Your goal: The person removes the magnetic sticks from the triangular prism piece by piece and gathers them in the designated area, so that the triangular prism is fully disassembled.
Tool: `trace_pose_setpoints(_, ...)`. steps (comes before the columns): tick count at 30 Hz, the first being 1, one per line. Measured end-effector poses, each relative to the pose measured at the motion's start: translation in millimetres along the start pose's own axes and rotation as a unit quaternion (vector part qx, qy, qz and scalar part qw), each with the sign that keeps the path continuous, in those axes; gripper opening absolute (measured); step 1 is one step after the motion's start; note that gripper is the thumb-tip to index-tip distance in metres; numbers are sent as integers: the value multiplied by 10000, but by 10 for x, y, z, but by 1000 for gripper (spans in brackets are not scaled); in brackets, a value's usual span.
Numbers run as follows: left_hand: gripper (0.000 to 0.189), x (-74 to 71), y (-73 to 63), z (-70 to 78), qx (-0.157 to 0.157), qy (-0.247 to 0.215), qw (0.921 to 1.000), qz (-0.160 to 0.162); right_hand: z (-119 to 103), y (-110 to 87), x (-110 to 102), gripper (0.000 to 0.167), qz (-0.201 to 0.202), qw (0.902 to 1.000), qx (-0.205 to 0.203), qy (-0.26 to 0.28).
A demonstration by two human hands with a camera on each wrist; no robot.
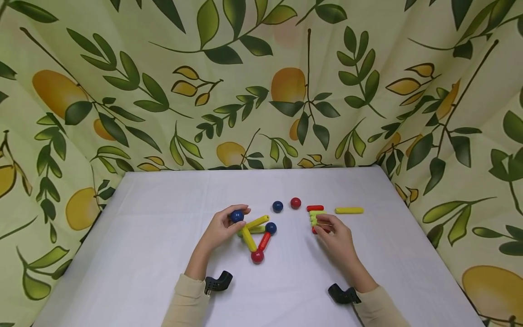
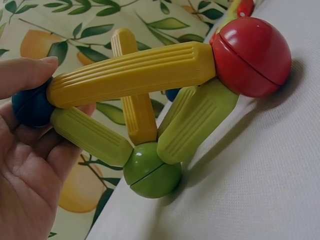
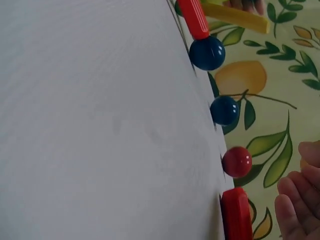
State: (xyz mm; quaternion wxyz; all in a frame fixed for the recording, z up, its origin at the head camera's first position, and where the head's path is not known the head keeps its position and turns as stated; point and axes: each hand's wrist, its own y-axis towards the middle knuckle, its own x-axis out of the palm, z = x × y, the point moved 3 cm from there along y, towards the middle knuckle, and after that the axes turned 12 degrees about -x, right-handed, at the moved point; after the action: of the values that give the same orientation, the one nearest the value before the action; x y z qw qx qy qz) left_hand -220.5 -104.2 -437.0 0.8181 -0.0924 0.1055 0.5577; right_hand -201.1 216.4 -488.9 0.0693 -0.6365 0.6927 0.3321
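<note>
My left hand (image 1: 220, 227) pinches a dark blue ball (image 2: 32, 102) at the raised corner of a ball-and-stick magnetic structure. From that ball a yellow stick (image 2: 135, 72) slopes down to a red ball (image 2: 254, 56), and a light green stick (image 2: 92, 136) runs to a green ball (image 2: 151, 170). Another yellow stick (image 1: 258, 222) juts up from the green ball with its far end free. A red stick (image 1: 264, 240) joins the red ball to a second blue ball (image 1: 271, 228). My right hand (image 1: 337, 234) hovers at a row of light green sticks (image 1: 314, 218), fingers loosely bent, nothing visibly held.
Behind the structure lie a loose blue ball (image 1: 278, 206) and a loose red ball (image 1: 295, 203). A red stick (image 1: 315, 208) heads the row of sticks, and a yellow stick (image 1: 349, 210) lies farther right. Leaf-patterned cloth (image 1: 245, 113) hangs around the white table (image 1: 163, 195).
</note>
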Motion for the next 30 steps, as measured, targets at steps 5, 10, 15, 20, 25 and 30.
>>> trace_pose_setpoints(5, 39, -4, 1, -1, 37, 31, 10000, 1, -198, 114, 204, 32, -395, 9979, -91, 501)
trace_pose_setpoints(10, 41, -5, 79, -188, 39, -85, 10000, -7, -377, 204, 414, 34, -757, 9929, -300, 864)
trace_pose_setpoints(15, 41, 2, 130, -312, 79, -214, 9997, -31, -506, 274, 589, 34, -944, 9862, -651, 1193)
trace_pose_setpoints(20, 40, -2, 127, -319, 163, -261, 9995, -52, -619, 318, 726, 33, -1128, 9806, -816, 1382)
trace_pose_setpoints(25, 39, -6, 123, -319, 204, -256, 9995, -13, -691, 345, 847, 32, -1340, 9771, -873, 1403)
trace_pose_setpoints(30, 41, -5, 127, -329, 231, -360, 9991, -58, -716, 354, 922, 30, -1412, 9780, -849, 1280)
